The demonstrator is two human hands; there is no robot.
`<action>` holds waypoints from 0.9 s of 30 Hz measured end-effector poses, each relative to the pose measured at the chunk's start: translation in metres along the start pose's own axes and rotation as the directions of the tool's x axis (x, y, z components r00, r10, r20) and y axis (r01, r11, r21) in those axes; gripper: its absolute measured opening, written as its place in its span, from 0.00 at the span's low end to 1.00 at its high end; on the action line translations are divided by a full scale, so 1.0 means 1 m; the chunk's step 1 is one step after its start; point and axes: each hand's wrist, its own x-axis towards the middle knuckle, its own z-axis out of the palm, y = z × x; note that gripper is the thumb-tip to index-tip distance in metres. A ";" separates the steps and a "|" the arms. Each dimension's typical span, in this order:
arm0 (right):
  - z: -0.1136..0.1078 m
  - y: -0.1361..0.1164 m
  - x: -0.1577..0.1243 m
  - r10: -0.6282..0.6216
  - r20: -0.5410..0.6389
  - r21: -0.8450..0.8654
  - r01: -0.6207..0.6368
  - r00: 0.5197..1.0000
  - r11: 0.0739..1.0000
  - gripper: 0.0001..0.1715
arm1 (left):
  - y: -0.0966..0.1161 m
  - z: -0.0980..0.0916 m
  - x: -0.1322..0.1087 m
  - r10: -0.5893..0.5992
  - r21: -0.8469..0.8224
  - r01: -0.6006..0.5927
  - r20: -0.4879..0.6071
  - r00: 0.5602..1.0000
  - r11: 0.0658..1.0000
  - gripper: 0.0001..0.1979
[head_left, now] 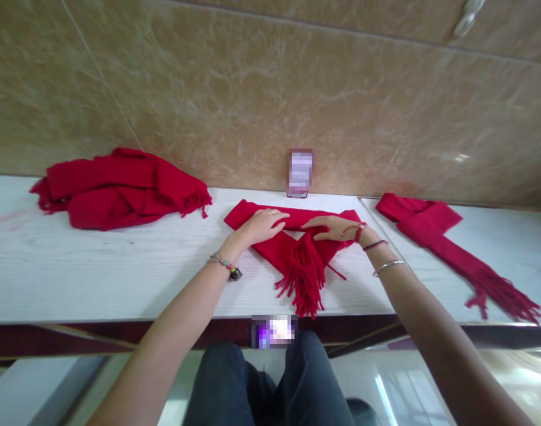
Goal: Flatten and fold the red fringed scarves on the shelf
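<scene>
A red scarf (pixel 274 253) with a fringed end lies folded at the middle of the white table, its two sides angled inward to make a V. The fringe (pixel 308 269) hangs down over the middle, toward the table's front edge. Flat on the left part of the scarf's upper band rests my left hand (pixel 263 226), fingers stretched out. My right hand (pixel 330 226) lies on the band's right part with its fingers extended and thumb apart, close above the fringe. Parts of the cloth are covered by both hands.
A heap of red scarves (pixel 123 189) sits at the left on the white table (pixel 119 272). Another red scarf (pixel 434 234), folded across itself, lies at the right. Against the marble wall (pixel 252 106) leans a phone (pixel 300 171). A second blurred screen (pixel 274 331) is near my knees.
</scene>
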 end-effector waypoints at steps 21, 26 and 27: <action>0.015 0.046 0.000 0.316 -0.263 0.185 -0.274 0.911 0.944 0.15 | -0.005 -0.001 -0.007 0.079 -0.010 -0.079 0.065 0.995 0.997 0.10; 0.026 0.044 0.000 0.119 -0.135 -0.061 -0.128 0.984 0.990 0.25 | -0.010 0.004 -0.009 0.070 0.046 -0.073 0.072 0.995 0.996 0.10; 0.027 0.043 0.000 0.034 -0.111 -0.092 -0.044 0.993 0.995 0.26 | -0.010 0.004 -0.009 0.073 0.050 -0.077 0.076 0.994 0.996 0.09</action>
